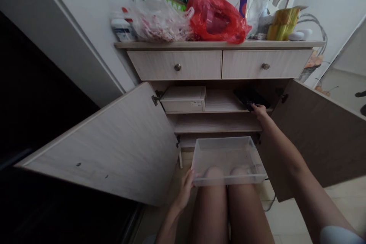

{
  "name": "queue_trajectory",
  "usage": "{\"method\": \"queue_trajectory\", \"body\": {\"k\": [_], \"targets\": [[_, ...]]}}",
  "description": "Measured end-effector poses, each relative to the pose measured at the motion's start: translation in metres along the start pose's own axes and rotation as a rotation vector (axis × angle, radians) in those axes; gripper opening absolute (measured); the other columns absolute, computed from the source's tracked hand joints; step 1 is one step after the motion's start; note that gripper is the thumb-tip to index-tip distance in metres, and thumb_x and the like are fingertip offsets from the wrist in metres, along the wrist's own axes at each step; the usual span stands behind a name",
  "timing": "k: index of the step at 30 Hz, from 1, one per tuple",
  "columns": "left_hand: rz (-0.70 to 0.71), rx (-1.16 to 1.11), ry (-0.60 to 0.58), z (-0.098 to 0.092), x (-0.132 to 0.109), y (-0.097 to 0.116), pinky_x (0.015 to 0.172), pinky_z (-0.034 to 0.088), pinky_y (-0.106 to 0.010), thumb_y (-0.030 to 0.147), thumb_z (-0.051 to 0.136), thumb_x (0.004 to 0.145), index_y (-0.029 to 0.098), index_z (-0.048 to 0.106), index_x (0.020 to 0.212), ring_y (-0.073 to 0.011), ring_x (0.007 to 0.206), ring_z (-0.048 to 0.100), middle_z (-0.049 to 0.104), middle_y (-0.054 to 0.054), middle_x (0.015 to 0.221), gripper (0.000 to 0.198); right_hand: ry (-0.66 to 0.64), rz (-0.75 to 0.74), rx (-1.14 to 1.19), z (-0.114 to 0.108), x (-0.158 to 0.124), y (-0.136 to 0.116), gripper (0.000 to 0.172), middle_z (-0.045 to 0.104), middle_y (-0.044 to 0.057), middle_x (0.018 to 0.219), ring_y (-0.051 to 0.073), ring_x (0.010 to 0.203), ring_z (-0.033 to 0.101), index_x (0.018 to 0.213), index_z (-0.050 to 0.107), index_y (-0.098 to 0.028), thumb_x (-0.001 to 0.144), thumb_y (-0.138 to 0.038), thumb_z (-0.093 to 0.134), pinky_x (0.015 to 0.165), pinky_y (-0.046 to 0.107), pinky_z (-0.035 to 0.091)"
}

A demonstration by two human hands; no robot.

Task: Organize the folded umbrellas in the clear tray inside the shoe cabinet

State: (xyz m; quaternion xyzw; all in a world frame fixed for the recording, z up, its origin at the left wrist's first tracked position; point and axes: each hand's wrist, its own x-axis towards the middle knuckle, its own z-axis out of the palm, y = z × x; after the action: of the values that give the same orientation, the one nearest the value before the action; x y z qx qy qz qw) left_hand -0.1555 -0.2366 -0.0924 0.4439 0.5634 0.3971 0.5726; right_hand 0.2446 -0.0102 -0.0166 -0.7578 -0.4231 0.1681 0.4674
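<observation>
A clear plastic bin (224, 156) rests on my knees, and nothing shows inside it. My left hand (186, 187) grips the bin's left side near its front corner. Reaching into the open cabinet, my right hand (259, 110) has its fingers closed on the near edge of a black item (248, 97), which lies at the right end of the upper shelf (221, 101). What the black item is cannot be made out in the shadow. At the left of that shelf stands a white box (184, 99) with a small label.
Two cabinet doors stand open, the left (114, 145) and the right (314, 137). Two closed drawers (174, 65) sit above. The cabinet top (171, 45) carries a red plastic bag (215, 17), clear bags, a white bottle (121, 28) and yellow tape rolls (283, 24). A lower shelf (217, 122) shows beneath.
</observation>
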Motion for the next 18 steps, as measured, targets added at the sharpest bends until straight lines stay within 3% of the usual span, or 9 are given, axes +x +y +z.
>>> {"method": "queue_trajectory", "body": {"k": [3,7,11,15,18], "targets": [[-0.001,0.011,0.002,0.003,-0.001,0.000,0.089,0.051,-0.043,0.082,0.059,0.062,0.014,0.069,0.115,-0.0352,0.109,0.066,0.076,-0.015,0.101,0.086,-0.082,0.044,0.202,-0.028,-0.025,0.007,0.024,0.072,0.008,0.093,0.016,0.081,0.068,0.104,0.070,-0.012,0.086,-0.026,0.068,0.070,0.024,0.059],[0.012,-0.002,-0.007,0.007,-0.004,0.004,0.093,0.050,-0.042,0.078,0.059,0.067,0.014,0.066,0.122,-0.0338,0.114,0.065,0.074,-0.015,0.112,0.084,-0.346,-0.003,0.485,-0.078,-0.069,0.020,0.035,0.073,0.006,0.098,0.015,0.080,0.068,0.102,0.074,-0.018,0.071,-0.034,0.081,0.067,0.023,0.058],[0.008,-0.027,0.022,0.010,-0.008,0.007,0.095,0.050,-0.043,0.072,0.062,0.069,0.015,0.067,0.122,-0.0343,0.119,0.062,0.072,-0.015,0.119,0.078,-0.595,-0.121,0.394,-0.113,-0.116,0.026,0.057,0.074,0.007,0.097,0.017,0.077,0.066,0.110,0.074,-0.017,0.062,-0.047,0.084,0.067,0.026,0.055],[0.019,-0.035,0.048,0.012,-0.009,0.006,0.095,0.051,-0.045,0.073,0.064,0.067,0.018,0.070,0.117,-0.0365,0.125,0.058,0.070,-0.014,0.123,0.075,-0.818,-0.275,0.205,-0.111,-0.155,0.025,0.058,0.074,0.007,0.095,0.020,0.082,0.067,0.115,0.072,-0.014,0.071,-0.052,0.075,0.075,0.030,0.055],[0.041,-0.044,0.046,0.013,-0.009,0.005,0.093,0.052,-0.046,0.077,0.064,0.063,0.015,0.068,0.121,-0.0379,0.123,0.058,0.070,-0.015,0.123,0.085,-0.904,-0.457,-0.016,-0.094,-0.173,0.022,0.045,0.075,0.007,0.096,0.020,0.084,0.068,0.116,0.072,-0.014,0.080,-0.041,0.066,0.078,0.031,0.054]]}}
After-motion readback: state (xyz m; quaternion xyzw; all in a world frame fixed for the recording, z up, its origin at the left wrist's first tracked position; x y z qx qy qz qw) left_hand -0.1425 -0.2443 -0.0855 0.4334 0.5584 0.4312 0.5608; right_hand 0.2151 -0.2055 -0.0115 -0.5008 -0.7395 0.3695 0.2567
